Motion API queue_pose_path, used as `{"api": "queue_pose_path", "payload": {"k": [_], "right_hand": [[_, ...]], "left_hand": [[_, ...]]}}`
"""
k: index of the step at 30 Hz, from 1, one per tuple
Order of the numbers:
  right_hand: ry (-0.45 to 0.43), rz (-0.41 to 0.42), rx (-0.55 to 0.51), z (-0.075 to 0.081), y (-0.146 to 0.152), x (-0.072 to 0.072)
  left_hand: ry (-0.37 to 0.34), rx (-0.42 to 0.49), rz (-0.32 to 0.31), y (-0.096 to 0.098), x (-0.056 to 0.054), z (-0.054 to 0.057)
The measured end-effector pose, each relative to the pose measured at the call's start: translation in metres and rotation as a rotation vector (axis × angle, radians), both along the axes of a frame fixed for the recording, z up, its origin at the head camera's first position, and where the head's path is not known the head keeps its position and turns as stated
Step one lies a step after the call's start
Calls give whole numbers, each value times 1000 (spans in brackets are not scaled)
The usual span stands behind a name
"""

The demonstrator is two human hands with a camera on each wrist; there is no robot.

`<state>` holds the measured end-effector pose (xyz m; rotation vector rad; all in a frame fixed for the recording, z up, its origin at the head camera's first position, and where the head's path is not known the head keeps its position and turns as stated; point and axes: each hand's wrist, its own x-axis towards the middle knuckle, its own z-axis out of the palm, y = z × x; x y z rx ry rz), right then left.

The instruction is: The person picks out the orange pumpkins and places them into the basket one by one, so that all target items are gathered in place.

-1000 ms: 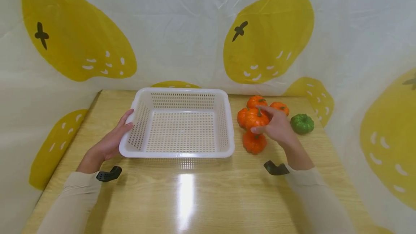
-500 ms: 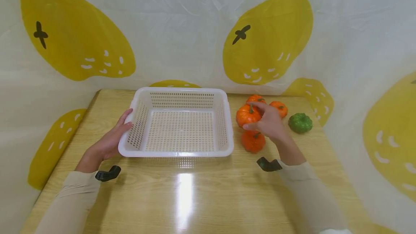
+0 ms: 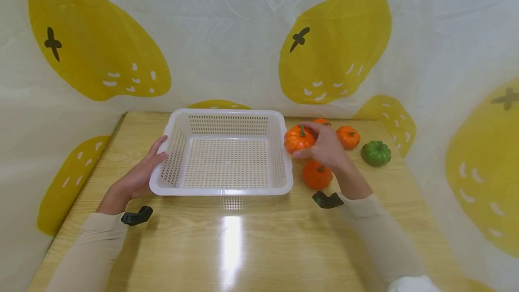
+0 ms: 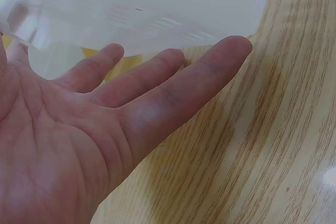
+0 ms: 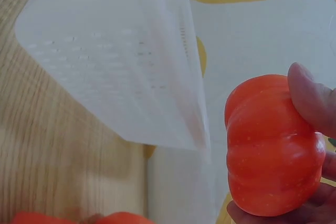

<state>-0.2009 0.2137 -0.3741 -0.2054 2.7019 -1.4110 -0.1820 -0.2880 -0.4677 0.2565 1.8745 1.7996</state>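
In the head view, a white slotted plastic basket [image 3: 227,193] stands on the wooden table. My left hand [image 3: 139,175] holds its left rim. The left wrist view shows several fingers [image 4: 173,87] stretched along the basket's outer wall, with the rest of the grip at the rim partly out of frame. My right hand [image 3: 330,148] grips a small orange pumpkin [image 3: 299,139] with a green stem, right beside the basket's right rim. Seen from the right wrist, the thumb [image 5: 310,98] presses one side of the ribbed pumpkin while fingers curl round the other.
Another orange pumpkin [image 3: 317,175] sits just below the right hand. Behind it, one [image 3: 322,121] peeks out and another [image 3: 348,137] lies to the right, with a green pumpkin [image 3: 376,153] farther right. A lemon-patterned sheet [image 3: 227,57] hangs behind the table.
The right hand has carried the orange pumpkin leftward from the group to the basket's right rim. The left hand and the basket have stayed in place.
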Motion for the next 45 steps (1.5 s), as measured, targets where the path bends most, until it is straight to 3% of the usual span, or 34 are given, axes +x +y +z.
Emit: {"api": "queue_pose_path", "payload": {"k": [11,19,30,35,45], "right_hand": [[-31,29,-13,5,-20,-6],[-15,41,-25,8,-31,-7],[-42,60,-15,18,-48,-11],[-59,75,-62,17,-55,-14],[-73,101,-63,16,-66,-20]], "left_hand": [[-10,-14,12,1,3,3],[-17,7,0,1,0,-2],[11,-24,7,1,2,-1],[10,-31,12,1,1,-1],[18,-40,12,-1,-1,-2]]}}
